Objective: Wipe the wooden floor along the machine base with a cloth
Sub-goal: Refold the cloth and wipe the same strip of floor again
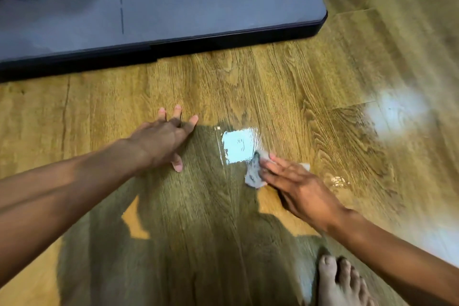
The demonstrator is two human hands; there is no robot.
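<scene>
Glossy wooden floor (248, 87), bright light reflections (397, 112), broad shadow (198, 231) in the foreground

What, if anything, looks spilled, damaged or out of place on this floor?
A glossy wet patch on the wooden floor sits just beyond the cloth under the right hand, mirroring a light; a smaller glistening spot lies right of that hand. Likely moisture, spilled or from wiping. Nothing looks damaged.

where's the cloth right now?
Head view, right of centre: the cloth lies on the wooden floor under the flat right hand, beside a bright reflection, apart from the machine base.
</scene>
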